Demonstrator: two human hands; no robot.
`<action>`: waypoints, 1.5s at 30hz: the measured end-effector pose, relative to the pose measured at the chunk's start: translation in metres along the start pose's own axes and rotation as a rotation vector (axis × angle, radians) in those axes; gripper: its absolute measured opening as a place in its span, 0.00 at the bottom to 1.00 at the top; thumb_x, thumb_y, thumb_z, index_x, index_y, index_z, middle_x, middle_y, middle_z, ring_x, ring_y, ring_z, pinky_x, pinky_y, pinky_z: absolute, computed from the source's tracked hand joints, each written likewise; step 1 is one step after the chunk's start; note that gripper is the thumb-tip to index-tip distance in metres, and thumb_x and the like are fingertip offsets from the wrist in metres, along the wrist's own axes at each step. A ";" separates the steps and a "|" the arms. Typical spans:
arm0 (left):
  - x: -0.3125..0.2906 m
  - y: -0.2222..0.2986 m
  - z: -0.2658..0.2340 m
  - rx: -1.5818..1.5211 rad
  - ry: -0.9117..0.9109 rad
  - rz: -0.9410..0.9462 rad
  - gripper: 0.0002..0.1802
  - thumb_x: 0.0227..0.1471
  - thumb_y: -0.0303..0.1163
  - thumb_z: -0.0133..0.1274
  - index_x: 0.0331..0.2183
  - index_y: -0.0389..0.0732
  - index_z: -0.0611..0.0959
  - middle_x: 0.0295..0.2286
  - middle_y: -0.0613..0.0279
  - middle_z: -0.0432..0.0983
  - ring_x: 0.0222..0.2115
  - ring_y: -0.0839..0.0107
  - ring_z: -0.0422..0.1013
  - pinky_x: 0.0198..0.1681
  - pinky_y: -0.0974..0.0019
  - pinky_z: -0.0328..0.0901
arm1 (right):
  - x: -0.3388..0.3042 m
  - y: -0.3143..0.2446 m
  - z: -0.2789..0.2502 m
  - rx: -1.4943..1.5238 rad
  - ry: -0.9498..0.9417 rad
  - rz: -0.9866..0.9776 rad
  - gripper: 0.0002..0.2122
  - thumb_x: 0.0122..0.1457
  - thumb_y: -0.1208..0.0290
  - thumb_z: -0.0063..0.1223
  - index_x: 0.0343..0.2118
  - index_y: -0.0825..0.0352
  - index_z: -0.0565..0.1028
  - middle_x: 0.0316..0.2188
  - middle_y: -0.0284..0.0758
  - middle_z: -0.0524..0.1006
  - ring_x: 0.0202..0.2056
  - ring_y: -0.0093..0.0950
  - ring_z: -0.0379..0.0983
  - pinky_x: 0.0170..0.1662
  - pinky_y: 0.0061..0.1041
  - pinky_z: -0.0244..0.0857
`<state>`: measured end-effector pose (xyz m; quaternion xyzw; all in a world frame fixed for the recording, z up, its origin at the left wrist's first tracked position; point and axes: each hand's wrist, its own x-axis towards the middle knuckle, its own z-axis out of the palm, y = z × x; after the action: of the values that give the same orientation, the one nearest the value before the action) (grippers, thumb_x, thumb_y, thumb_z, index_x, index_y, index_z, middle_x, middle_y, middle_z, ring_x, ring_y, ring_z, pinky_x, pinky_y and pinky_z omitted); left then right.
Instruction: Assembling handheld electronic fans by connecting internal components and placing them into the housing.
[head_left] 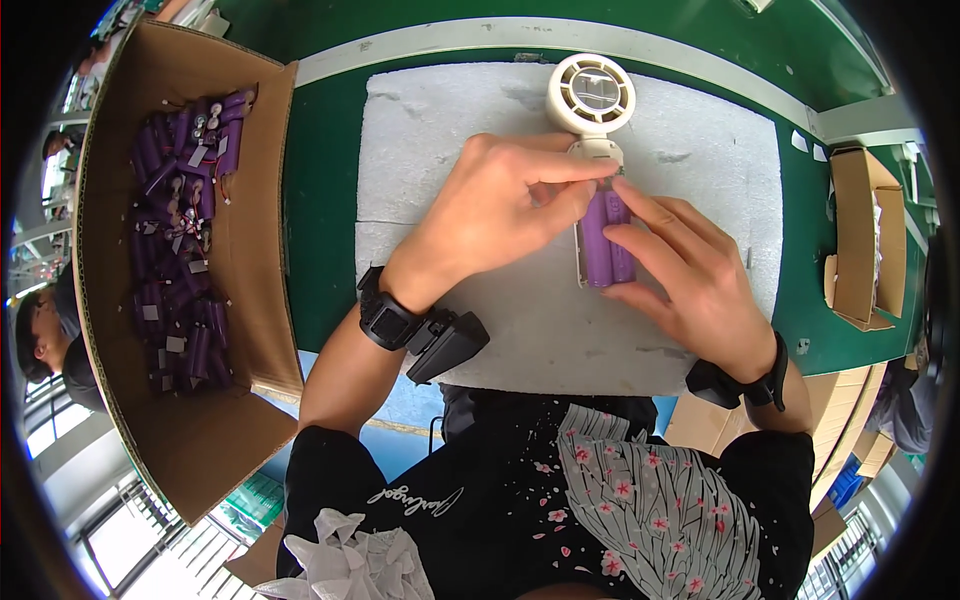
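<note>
Two bare hands meet over a small cream-white plastic handheld fan (596, 150) in the head view, the only view there is. The fan lies on a white foam sheet (470, 120) on a green bench, its round grille pointing away from the person and its open handle toward them. A pair of purple cylindrical battery cells (606, 240) sits in that open handle, just below the grille.

The left hand (490, 215) reaches in from the fan's left, fingers curled close, thumb and forefinger pinched at the top end of the cells where they meet the fan's neck; what lies between the fingertips is too small to tell. The right hand (690, 275) lies to the fan's right, fingers extended and half spread, fingertips pressing the side of the cells and the handle.

Judging from this, seating goes best if the right hand keeps the handle flat on the foam while the left works only at the top end, so that the cells do not lift or twist.

To the fan's far left stands an open brown cardboard box (255, 300) with many loose purple cells (180, 250).
</note>
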<state>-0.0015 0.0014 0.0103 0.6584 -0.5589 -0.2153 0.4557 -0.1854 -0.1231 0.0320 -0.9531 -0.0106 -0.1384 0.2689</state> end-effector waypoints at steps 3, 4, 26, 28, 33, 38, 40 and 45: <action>0.000 -0.003 0.002 -0.026 0.028 0.016 0.16 0.46 0.19 0.54 0.39 0.42 0.85 0.22 0.62 0.75 0.18 0.77 0.67 0.22 0.74 0.62 | -0.002 -0.001 0.003 -0.067 0.025 -0.011 0.25 0.33 0.72 0.70 0.39 0.70 0.75 0.52 0.45 0.71 0.46 0.43 0.73 0.47 0.36 0.71; 0.000 -0.003 0.002 -0.022 0.033 0.021 0.16 0.46 0.19 0.54 0.39 0.42 0.85 0.22 0.62 0.75 0.18 0.78 0.67 0.22 0.74 0.61 | -0.002 -0.001 0.004 -0.067 0.022 -0.012 0.25 0.33 0.72 0.70 0.39 0.70 0.75 0.52 0.45 0.71 0.46 0.43 0.73 0.47 0.36 0.71; -0.001 -0.008 0.001 -0.163 -0.040 -0.108 0.20 0.43 0.21 0.63 0.42 0.42 0.84 0.31 0.64 0.81 0.26 0.82 0.71 0.31 0.75 0.68 | 0.003 0.004 0.008 0.137 0.059 0.131 0.17 0.35 0.80 0.69 0.30 0.67 0.73 0.48 0.40 0.72 0.38 0.36 0.76 0.41 0.29 0.73; 0.000 -0.006 0.000 -0.186 -0.042 -0.128 0.21 0.42 0.21 0.64 0.42 0.42 0.84 0.31 0.64 0.81 0.27 0.82 0.71 0.32 0.75 0.68 | 0.005 0.003 0.007 0.138 0.046 0.125 0.17 0.35 0.81 0.68 0.30 0.66 0.72 0.48 0.39 0.72 0.37 0.36 0.76 0.40 0.28 0.73; -0.003 -0.007 -0.005 -0.197 -0.052 -0.159 0.24 0.37 0.27 0.68 0.42 0.43 0.84 0.29 0.60 0.81 0.26 0.76 0.75 0.32 0.72 0.69 | 0.012 -0.002 0.009 0.155 0.010 0.181 0.21 0.33 0.82 0.68 0.34 0.64 0.73 0.47 0.38 0.70 0.38 0.36 0.75 0.38 0.29 0.72; -0.005 -0.001 -0.002 -0.206 -0.061 -0.190 0.25 0.37 0.22 0.67 0.43 0.42 0.84 0.30 0.65 0.80 0.25 0.82 0.70 0.30 0.74 0.67 | 0.013 -0.009 0.007 0.178 0.003 0.296 0.26 0.31 0.80 0.70 0.38 0.63 0.72 0.45 0.37 0.69 0.41 0.36 0.73 0.41 0.31 0.70; -0.004 0.000 -0.001 -0.208 -0.055 -0.191 0.25 0.37 0.23 0.68 0.43 0.42 0.84 0.29 0.64 0.80 0.26 0.82 0.70 0.30 0.74 0.67 | 0.014 -0.008 0.006 0.180 0.015 0.337 0.27 0.31 0.80 0.71 0.39 0.63 0.71 0.44 0.37 0.69 0.42 0.36 0.72 0.42 0.31 0.70; -0.005 0.002 0.002 -0.208 -0.018 -0.174 0.24 0.35 0.27 0.69 0.41 0.42 0.84 0.28 0.59 0.79 0.26 0.73 0.73 0.32 0.70 0.68 | 0.014 0.008 0.001 0.175 0.007 0.189 0.27 0.34 0.77 0.71 0.41 0.63 0.71 0.41 0.36 0.69 0.39 0.32 0.71 0.40 0.28 0.68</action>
<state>-0.0055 0.0048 0.0096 0.6518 -0.4782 -0.3166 0.4962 -0.1708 -0.1300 0.0314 -0.9222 0.0680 -0.1144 0.3631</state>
